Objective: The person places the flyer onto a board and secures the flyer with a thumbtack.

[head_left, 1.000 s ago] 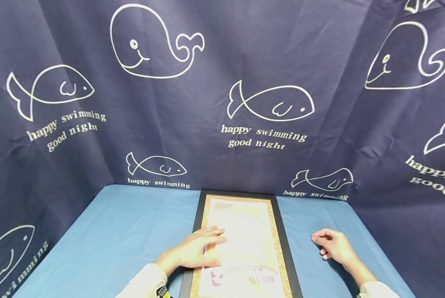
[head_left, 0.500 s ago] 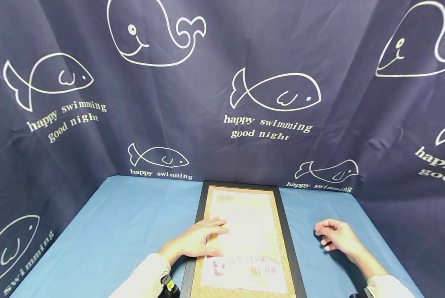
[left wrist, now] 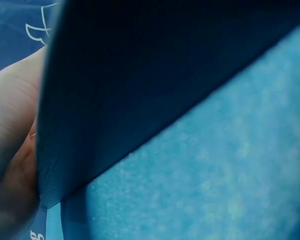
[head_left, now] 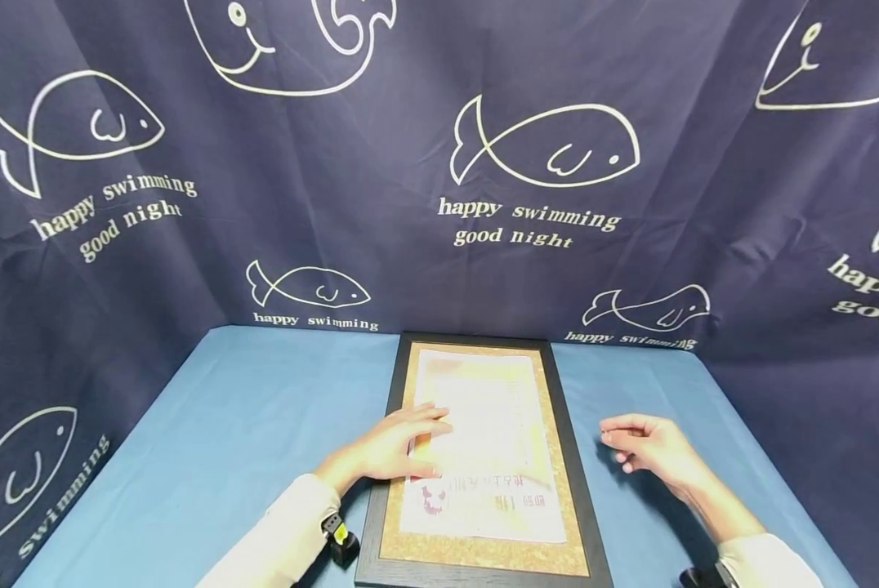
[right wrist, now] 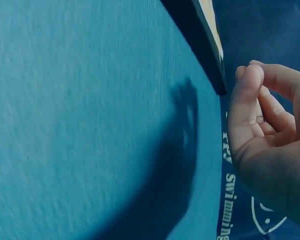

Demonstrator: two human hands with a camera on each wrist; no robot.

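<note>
A cork board in a black frame lies on the blue table, and a printed paper sheet lies on it. My left hand rests over the sheet's left edge with fingers extended, the thumb apart from them. In the left wrist view this hand is partly hidden behind the frame's dark side. To the right of the board, my right hand is raised over the table, thumb and index fingertips pinched together. A tiny pale thing shows at those fingertips; I cannot tell its kind.
The blue tablecloth spreads on both sides of the board. A dark blue curtain with white fish and whale drawings stands behind and beside the table. Each wrist carries a black device, such as the left one.
The head view has tilted down, so the board's near edge now shows. My right hand has shifted slightly left toward the board, still pinching. My left hand stays on the sheet.
</note>
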